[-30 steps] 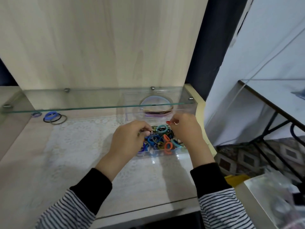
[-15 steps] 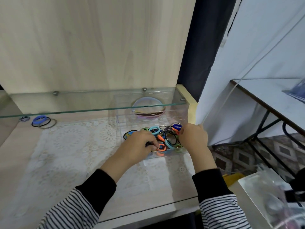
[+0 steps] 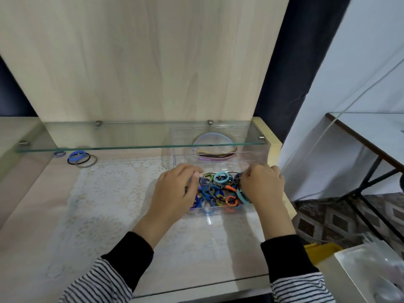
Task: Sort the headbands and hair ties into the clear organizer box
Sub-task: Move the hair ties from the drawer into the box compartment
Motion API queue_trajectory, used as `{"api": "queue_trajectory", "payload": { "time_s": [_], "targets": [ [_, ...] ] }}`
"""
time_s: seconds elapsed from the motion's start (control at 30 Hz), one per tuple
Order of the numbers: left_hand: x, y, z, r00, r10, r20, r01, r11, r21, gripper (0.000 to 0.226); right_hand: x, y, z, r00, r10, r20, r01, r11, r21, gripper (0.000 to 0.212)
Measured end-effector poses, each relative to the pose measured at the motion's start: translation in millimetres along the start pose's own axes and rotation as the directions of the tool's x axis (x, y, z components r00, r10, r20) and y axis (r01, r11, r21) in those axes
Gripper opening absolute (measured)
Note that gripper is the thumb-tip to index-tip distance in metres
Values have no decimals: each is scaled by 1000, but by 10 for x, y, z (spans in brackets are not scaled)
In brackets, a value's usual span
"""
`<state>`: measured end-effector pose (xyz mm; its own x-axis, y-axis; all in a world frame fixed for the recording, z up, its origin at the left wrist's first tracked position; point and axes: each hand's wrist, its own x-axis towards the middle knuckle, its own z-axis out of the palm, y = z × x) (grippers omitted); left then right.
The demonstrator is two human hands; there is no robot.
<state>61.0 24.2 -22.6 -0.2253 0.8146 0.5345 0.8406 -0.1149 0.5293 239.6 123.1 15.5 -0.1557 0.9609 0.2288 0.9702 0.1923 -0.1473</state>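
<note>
Clear organizer box (image 3: pixel 218 213) w/ hair ties (image 3: pixel 209 191), L hand (image 3: pixel 175 190) + R hand (image 3: pixel 262 184) at ties

I see the clear organizer box (image 3: pixel 209 215) right of centre in the frame, sitting flat on the lace-covered desktop with its far end tucked under the glass shelf. Its near compartment holds a jumbled heap of hair ties (image 3: pixel 220 191): light blue, dark blue, orange, green and dark thin ones, overlapping each other; both ends of the heap are hidden from me. In the far compartment lie the headbands (image 3: pixel 215 147), pale lilac and brown arcs stacked together, seen through the glass. Well apart, at left of the frame, loose hair ties (image 3: pixel 79 158) lie flat outside the box: blue, black and grey rings overlapping, with a smaller striped ring (image 3: pixel 59 153) just beside them.
</note>
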Motion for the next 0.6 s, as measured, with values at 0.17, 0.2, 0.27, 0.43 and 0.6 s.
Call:
{"api": "queue_trajectory", "payload": {
  "time_s": [0.17,0.2,0.27,0.43,0.6],
  "targets": [
    [-82,-398,-242,986,-148,-74,158,977,146,40,-120,-516,95,972,-197,-127,211,972,107,22],
    [-104,-501,-273,979,-198,-49,204,959,195,44,-150,-644,120,961,-232,-149,250,961,115,20],
    [-167,-691,-347,947,-320,7,304,906,296,46,-226,-905,188,932,-305,-197,333,935,126,16],
    [-307,-1071,-595,843,-536,42,452,750,483,53,-460,-1506,311,838,-501,-216,533,836,132,17],
    [-408,-1388,-859,821,-570,-39,479,650,589,61,-669,-1977,615,751,-656,-77,657,728,197,34]
  ]
}}
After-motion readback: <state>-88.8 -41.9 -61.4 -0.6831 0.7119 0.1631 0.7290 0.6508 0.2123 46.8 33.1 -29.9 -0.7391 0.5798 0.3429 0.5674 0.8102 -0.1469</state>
